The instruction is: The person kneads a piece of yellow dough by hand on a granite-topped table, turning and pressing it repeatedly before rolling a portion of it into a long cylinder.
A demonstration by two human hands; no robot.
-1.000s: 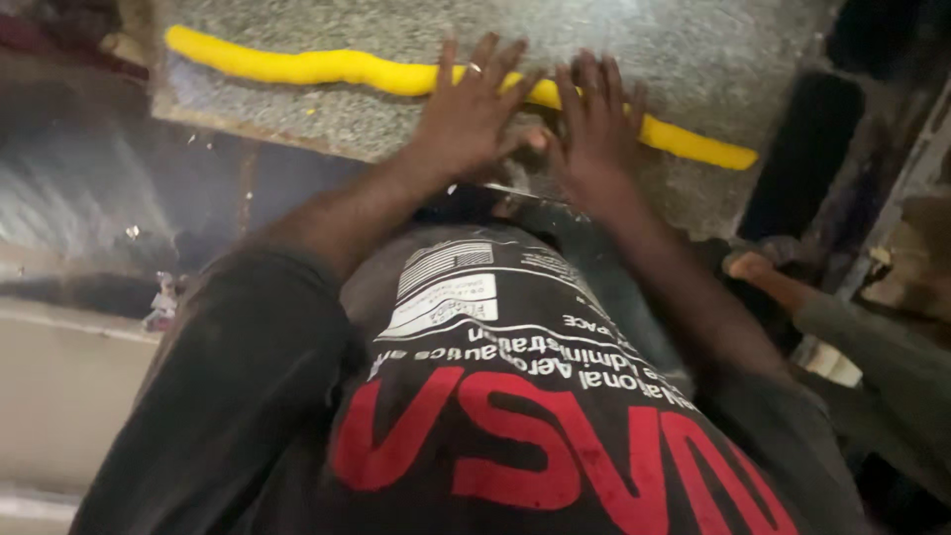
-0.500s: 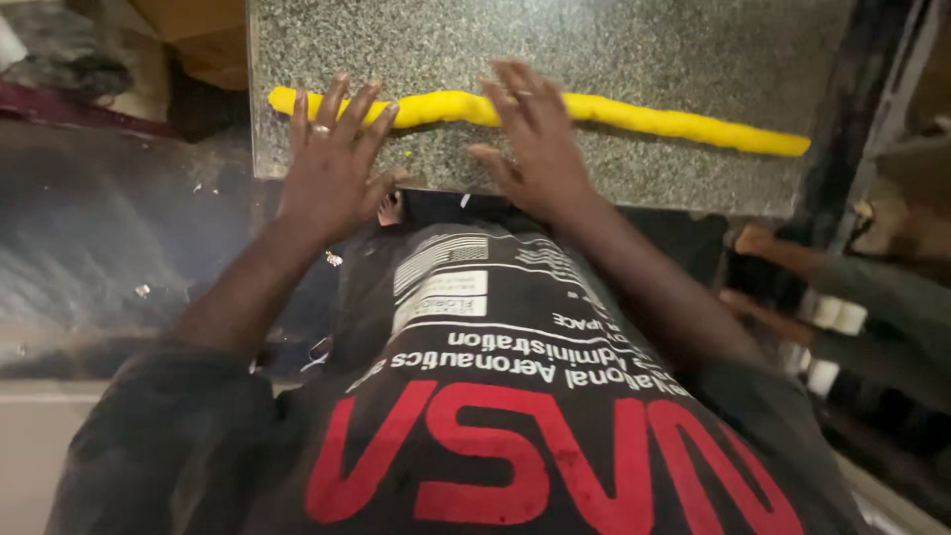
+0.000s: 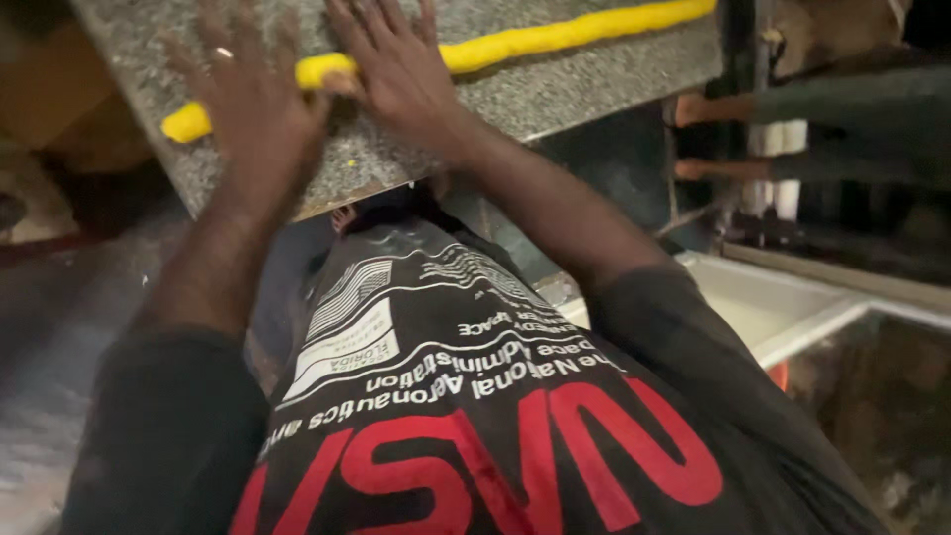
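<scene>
Two hands, left (image 3: pixel 253 104) and right (image 3: pixel 396 64), lie flat, fingers spread, on the yellow dough rope (image 3: pixel 515 42) along the granite slab's (image 3: pixel 565 89) far edge, seemingly to roll it evenly.

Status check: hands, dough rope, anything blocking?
Left hand and right hand flat on yellow dough rope, palms open. Rope lies along granite slab. Nothing blocking.

The left hand (image 3: pixel 253 94) and right hand (image 3: pixel 396 59) hide the yellow dough rope's (image 3: pixel 535 40) middle; fingertips are cropped.
</scene>
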